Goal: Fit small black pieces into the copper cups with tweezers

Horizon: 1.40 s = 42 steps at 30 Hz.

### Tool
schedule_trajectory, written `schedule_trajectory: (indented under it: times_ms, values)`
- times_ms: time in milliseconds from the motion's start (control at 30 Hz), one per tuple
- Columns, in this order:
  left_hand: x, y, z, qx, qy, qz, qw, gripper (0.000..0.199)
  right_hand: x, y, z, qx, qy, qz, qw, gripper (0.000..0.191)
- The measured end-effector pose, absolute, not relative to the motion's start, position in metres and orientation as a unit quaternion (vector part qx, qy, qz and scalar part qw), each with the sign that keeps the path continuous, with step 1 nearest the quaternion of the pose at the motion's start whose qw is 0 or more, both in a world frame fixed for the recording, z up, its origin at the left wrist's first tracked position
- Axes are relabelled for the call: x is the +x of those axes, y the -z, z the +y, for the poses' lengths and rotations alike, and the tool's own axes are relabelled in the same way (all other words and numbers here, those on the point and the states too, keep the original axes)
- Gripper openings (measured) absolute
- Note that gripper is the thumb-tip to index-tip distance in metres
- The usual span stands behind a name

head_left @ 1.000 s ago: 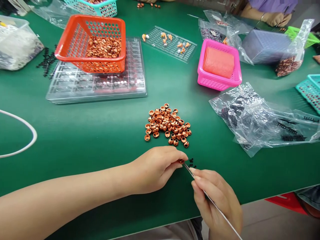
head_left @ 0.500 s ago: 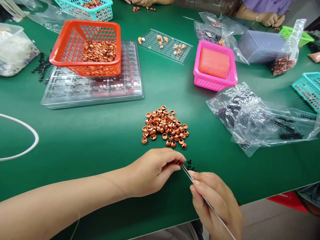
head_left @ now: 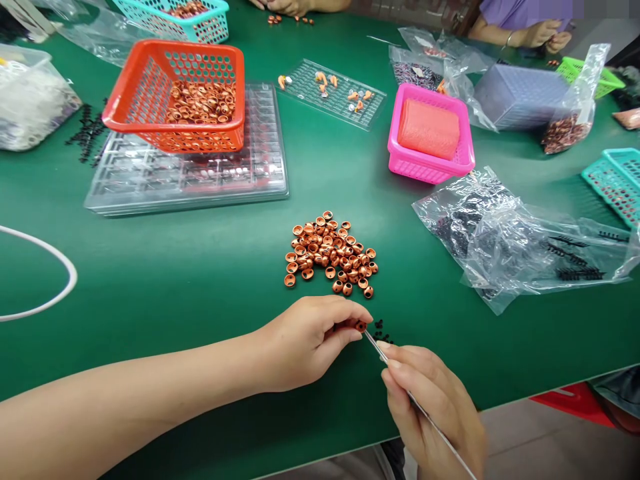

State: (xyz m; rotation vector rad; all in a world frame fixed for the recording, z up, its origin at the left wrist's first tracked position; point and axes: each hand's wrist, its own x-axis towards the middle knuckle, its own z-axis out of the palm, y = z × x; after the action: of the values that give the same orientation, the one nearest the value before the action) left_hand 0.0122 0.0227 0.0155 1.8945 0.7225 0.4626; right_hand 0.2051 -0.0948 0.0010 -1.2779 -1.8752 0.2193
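Note:
Between thumb and fingertips, my left hand [head_left: 313,340] pinches a small copper-coloured cup-shaped piece [head_left: 361,326]. My right hand [head_left: 433,400] grips metal tweezers [head_left: 376,347], whose tips meet the piece at its right side. Whether the tips hold a tiny part there is too small to tell. Several tiny black parts [head_left: 383,337] lie on the table just behind the tweezers. Beyond my left hand spreads a loose pile of the same copper-coloured pieces [head_left: 327,250], hollow and with holes in them.
An orange basket [head_left: 173,123] of copper pieces stands on stacked clear trays [head_left: 200,183]. A pink basket [head_left: 430,172] holds a red-orange block. Clear bags with black parts [head_left: 500,233] lie at right. A white cable [head_left: 70,280] loops at left. Other people's hands [head_left: 547,35] work across the table.
The tweezers' arms, slightly parted before, now look pressed closer together at the copper piece. My hands stay in nearly the same place. A co-worker's hands at the far right have shifted.

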Motion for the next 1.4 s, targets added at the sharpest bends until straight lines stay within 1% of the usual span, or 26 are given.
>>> schedule_trajectory:
  times_ms: [200,567,767,967,1100,1400]
  values:
    - [0.013,-0.016,0.023,0.785,-0.193,0.299,0.507,0.019,0.206,-0.001,-0.095,-0.502,-0.092,-0.753,0.415,0.038]
    - [0.012,-0.013,0.023,0.793,-0.197,0.293,0.497,0.018,0.205,-0.002,-0.092,-0.508,-0.097,-0.746,0.421,0.036]
    - [0.012,-0.011,0.022,0.803,-0.203,0.280,0.485,0.017,0.205,0.001,-0.094,-0.527,-0.138,-0.711,0.445,0.040]
    - [0.014,-0.010,0.018,0.809,-0.232,0.259,0.474,0.018,0.202,0.000,-0.096,-0.548,-0.186,-0.653,0.488,0.038]
    - [0.015,-0.010,0.013,0.805,-0.252,0.254,0.473,0.018,0.201,-0.003,-0.095,-0.549,-0.191,-0.632,0.512,0.036]
    - [0.016,-0.013,0.015,0.796,-0.253,0.258,0.485,0.018,0.202,-0.003,-0.095,-0.559,-0.185,-0.631,0.505,0.033]
